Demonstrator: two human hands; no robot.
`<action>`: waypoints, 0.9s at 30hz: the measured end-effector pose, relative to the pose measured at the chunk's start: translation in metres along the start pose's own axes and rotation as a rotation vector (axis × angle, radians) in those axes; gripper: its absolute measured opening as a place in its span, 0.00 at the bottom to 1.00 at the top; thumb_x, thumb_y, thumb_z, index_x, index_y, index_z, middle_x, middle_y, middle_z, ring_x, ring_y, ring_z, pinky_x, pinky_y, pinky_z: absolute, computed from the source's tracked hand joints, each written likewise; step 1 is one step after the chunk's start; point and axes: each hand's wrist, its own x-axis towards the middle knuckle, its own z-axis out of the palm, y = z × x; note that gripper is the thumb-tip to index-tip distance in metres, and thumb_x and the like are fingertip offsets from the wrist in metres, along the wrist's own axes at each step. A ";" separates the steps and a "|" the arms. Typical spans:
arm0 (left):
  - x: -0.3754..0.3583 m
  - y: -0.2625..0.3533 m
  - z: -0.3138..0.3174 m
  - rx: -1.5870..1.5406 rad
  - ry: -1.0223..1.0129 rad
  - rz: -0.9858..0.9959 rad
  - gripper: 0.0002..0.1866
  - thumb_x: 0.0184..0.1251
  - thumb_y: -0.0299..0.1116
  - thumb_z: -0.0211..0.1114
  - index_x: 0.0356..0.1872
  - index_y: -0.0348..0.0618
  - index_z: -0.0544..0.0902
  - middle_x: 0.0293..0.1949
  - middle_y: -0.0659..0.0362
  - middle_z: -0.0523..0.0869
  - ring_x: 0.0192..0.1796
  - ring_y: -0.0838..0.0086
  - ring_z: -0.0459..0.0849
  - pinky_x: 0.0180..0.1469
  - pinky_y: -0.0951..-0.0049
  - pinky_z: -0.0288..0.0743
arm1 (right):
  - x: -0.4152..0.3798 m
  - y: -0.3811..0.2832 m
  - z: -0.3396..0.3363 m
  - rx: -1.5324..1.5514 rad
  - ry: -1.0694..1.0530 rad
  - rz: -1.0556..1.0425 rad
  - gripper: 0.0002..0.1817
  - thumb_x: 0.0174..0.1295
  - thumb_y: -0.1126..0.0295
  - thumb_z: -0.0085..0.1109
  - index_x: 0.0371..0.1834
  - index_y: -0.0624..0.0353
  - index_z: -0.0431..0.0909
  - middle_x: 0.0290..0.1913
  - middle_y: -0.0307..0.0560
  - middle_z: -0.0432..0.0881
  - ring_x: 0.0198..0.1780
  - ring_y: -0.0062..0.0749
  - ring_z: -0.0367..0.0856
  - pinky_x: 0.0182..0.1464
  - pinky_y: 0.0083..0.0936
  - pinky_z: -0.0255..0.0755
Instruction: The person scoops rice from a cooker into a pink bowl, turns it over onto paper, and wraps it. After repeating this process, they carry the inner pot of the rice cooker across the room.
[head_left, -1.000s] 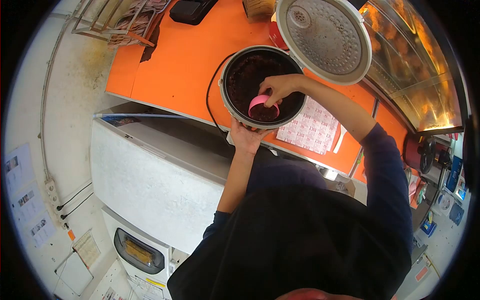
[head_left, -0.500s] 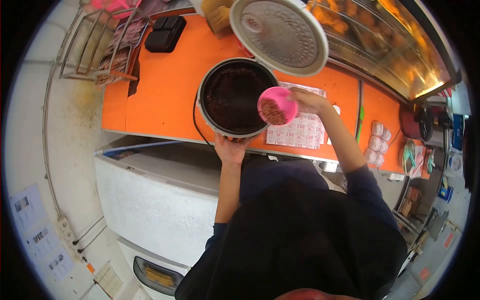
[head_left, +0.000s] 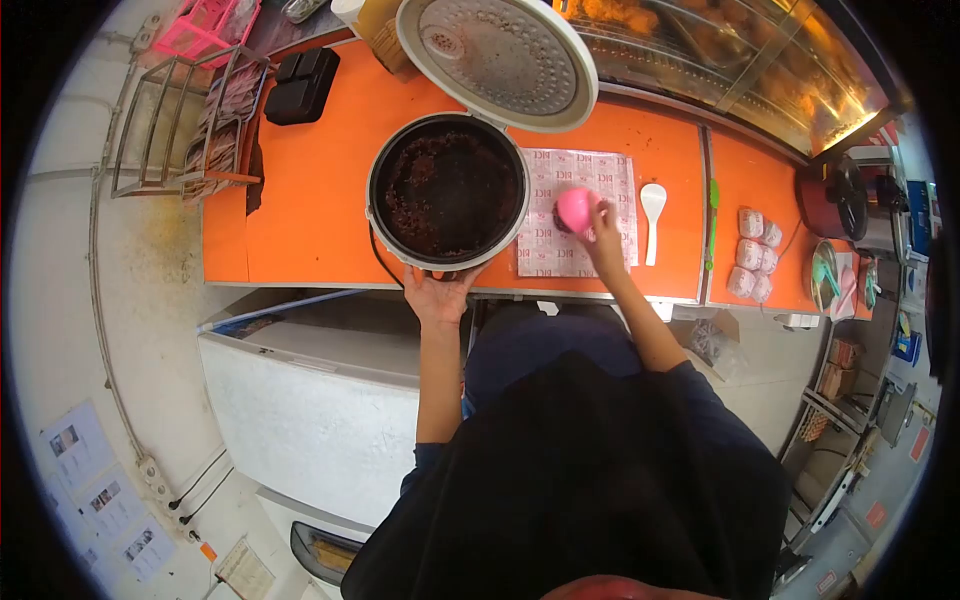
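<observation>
A rice cooker (head_left: 449,258) stands open on the orange counter, its dark pot holding scattered reddish-brown grains. My left hand (head_left: 437,294) is at its front, palm up, the fingers curled under the lower edge and partly hidden. In my right hand (head_left: 604,235) is a small pink bowl (head_left: 577,209), turned mouth-down over a sheet of printed wrapping paper (head_left: 545,262). A little dark brown food shows at the bowl's left edge; the rest is hidden beneath it. To the right of the paper lies a white rice paddle (head_left: 652,212).
The cooker's raised lid (head_left: 500,60) leans back behind the pot. Black food boxes (head_left: 300,86) and a wire rack (head_left: 190,125) are at left. Several wrapped portions (head_left: 752,254) sit at right, near a lit food display case (head_left: 740,60). A white freezer (head_left: 310,400) is below the counter.
My right hand has moved the pink bowl from the cooker's rim onto the paper and turned it over. The grains seen inside it are now hidden. My left hand stays at the cooker.
</observation>
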 end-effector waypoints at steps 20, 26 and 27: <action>0.011 0.039 0.008 0.323 0.036 -0.010 0.31 0.75 0.55 0.39 0.69 0.44 0.58 0.67 0.46 0.63 0.68 0.43 0.62 0.59 0.22 0.58 | 0.133 -0.176 0.110 0.047 -0.110 -0.480 0.28 0.39 0.60 0.79 0.38 0.72 0.82 0.26 0.55 0.84 0.24 0.34 0.85 0.28 0.25 0.81; 0.022 0.041 -0.014 0.320 -0.054 -0.038 0.36 0.73 0.62 0.35 0.69 0.44 0.56 0.66 0.43 0.63 0.67 0.45 0.65 0.59 0.26 0.64 | 0.131 -0.204 0.100 0.279 -0.859 0.089 0.27 0.41 0.66 0.78 0.43 0.72 0.81 0.35 0.61 0.84 0.30 0.40 0.85 0.31 0.26 0.83; 0.022 0.041 -0.011 0.282 -0.075 -0.048 0.36 0.73 0.62 0.35 0.70 0.44 0.55 0.67 0.42 0.61 0.68 0.44 0.64 0.59 0.26 0.64 | 0.132 -0.201 0.102 0.279 -0.862 0.086 0.27 0.41 0.66 0.78 0.43 0.72 0.81 0.35 0.61 0.84 0.30 0.40 0.85 0.31 0.26 0.83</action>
